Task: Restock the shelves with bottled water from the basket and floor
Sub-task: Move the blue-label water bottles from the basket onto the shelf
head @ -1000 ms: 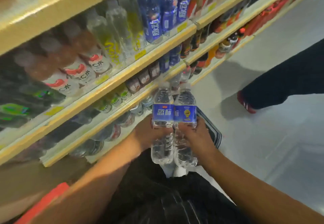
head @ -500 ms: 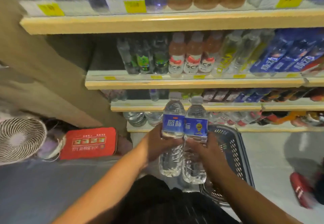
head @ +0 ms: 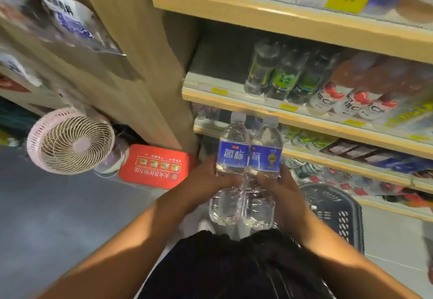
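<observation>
Two clear water bottles with blue labels stand upright side by side in front of my body. My left hand [head: 206, 179] grips the left water bottle [head: 230, 158] round its middle. The right water bottle [head: 264, 158] is gripped the same way by my right hand [head: 284, 191]. Both bottles touch each other and are held in front of the lower shelves [head: 328, 155]. A dark plastic basket [head: 337, 207] sits on the floor under my right arm; its contents are hidden.
Wooden shelves with yellow price tags hold green-labelled, red-capped and other drink bottles [head: 281, 76]. A wooden side panel [head: 140, 64] ends the shelving at left. A pink fan [head: 70, 141] and a red box [head: 154, 166] lie on the floor at left.
The view has swung left along the shelves to their left end. Both hands keep the same grip on the two bottles, which stay upright in front of me.
</observation>
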Motion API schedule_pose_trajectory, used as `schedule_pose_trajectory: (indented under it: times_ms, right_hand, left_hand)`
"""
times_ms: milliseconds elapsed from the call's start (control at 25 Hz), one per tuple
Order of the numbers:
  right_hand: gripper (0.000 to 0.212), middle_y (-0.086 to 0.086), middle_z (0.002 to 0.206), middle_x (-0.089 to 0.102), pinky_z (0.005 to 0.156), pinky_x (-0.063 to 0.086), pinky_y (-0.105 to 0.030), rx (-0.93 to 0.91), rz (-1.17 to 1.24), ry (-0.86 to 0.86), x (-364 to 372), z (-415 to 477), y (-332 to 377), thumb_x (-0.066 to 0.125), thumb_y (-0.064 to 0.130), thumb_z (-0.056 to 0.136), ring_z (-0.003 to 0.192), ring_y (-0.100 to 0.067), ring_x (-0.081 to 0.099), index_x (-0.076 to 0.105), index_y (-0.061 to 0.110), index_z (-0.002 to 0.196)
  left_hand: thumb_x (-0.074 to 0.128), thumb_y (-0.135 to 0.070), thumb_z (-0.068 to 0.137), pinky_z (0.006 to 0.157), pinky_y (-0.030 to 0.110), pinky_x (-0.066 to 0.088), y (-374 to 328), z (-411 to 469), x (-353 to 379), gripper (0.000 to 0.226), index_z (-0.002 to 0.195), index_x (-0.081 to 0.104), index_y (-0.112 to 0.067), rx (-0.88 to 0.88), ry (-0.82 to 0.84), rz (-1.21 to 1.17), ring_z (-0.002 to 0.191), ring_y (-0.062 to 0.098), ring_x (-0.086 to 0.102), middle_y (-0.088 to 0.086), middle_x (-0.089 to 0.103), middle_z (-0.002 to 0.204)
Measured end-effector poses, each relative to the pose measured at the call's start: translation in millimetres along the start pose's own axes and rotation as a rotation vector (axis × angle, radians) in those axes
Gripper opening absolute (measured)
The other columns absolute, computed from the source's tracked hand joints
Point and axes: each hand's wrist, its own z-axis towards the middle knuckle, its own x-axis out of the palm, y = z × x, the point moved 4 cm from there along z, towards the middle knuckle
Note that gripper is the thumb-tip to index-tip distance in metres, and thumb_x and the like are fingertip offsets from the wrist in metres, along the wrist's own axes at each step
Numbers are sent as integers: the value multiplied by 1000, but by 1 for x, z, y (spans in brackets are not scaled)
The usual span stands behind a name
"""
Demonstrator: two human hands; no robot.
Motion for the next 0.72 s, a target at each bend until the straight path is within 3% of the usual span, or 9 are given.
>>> schedule_pose_trajectory:
  times_ms: [160, 240, 320, 440, 560, 640, 720]
  right_hand:
    - [83, -15, 110, 70, 95, 48, -61, 72, 19, 10, 19, 31, 1, 88, 48, 59, 103, -37, 66, 51, 13, 124]
    - [54, -10, 101, 72, 80, 52, -48, 74, -16, 20, 20, 45, 3, 79, 34, 75, 92, -27, 69, 54, 12, 117]
    - [29, -6, 100, 73, 75, 54, -43, 93, -74, 31, 17, 59, -1, 66, 15, 89, 90, -24, 70, 57, 16, 116]
    - [24, -8, 107, 72, 82, 53, -53, 168, -139, 73, 7, 84, -14, 66, 13, 90, 95, -31, 68, 61, 26, 109]
    - [23, 3, 106, 73, 86, 55, -47, 195, -240, 170, -1, 111, -33, 69, 20, 89, 97, -19, 70, 63, 33, 108]
    - [31, 8, 105, 73, 85, 55, -42, 208, -264, 210, -5, 129, -47, 71, 22, 86, 94, -11, 71, 61, 31, 113]
    - [41, 5, 112, 71, 90, 54, -45, 228, -268, 235, -10, 144, -63, 74, 25, 81, 97, -14, 71, 58, 30, 119]
  left_hand:
    - [78, -14, 82, 66, 3, 46, 18, 3, -29, 35, 102, 59, -35, -24, -93, -59, 82, -11, 67, -21, 72, 88]
    - [79, -19, 81, 74, 10, 50, 27, 6, -34, 41, 112, 58, -36, -40, -146, -65, 89, -7, 67, -18, 73, 97]
    - [79, -18, 81, 78, 13, 50, 35, 10, -34, 43, 117, 58, -30, -51, -195, -79, 91, -5, 67, -10, 72, 101]
    - [76, -9, 82, 73, 7, 45, 45, 17, -29, 35, 110, 59, -22, -64, -306, -65, 83, -10, 64, -9, 70, 95]
    - [76, -1, 81, 82, 19, 52, 68, 29, -19, 35, 108, 62, -19, -104, -389, -179, 88, 0, 68, -6, 72, 95]
    - [79, -6, 78, 90, 27, 54, 89, 39, -10, 41, 112, 63, -22, -136, -458, -289, 94, 7, 70, -6, 74, 97]
    - [80, -14, 77, 94, 30, 52, 107, 49, -2, 43, 115, 62, -23, -145, -519, -359, 100, 11, 69, -5, 74, 102]
